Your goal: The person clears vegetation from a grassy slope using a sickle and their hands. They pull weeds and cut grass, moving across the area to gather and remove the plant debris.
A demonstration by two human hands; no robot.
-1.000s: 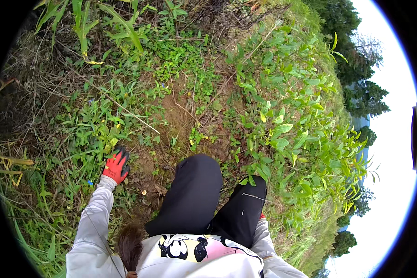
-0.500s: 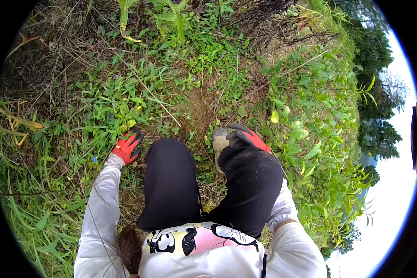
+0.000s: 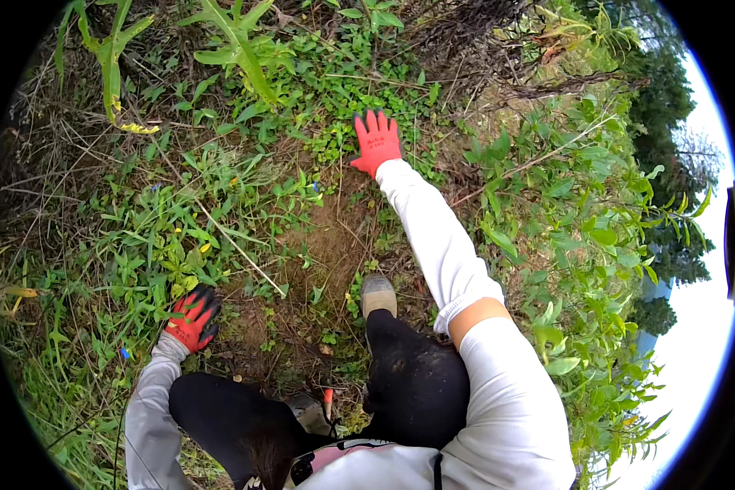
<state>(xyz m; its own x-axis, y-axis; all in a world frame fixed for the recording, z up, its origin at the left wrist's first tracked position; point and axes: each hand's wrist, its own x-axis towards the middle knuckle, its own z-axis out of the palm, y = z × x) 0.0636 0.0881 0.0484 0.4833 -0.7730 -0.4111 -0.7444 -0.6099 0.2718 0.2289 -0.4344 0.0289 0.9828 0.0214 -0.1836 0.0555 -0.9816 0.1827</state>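
Green low plants (image 3: pixel 328 140) grow around the right hand (image 3: pixel 377 145), its fingers spread; leaning too hard on that far-stretched arm (image 3: pixel 433 229) could crush them. Nearer the body, beside leafy weeds (image 3: pixel 186 280), the left hand (image 3: pixel 194 318) sits back-up; whether it pinches anything, I cannot tell.

One fisheye view, head-worn, left of a pair. We look steeply down, at close range, from above the boot (image 3: pixel 379 296). Far right of the boot, our rim takes in trees (image 3: pixel 660 106) and sky (image 3: pixel 698 351).
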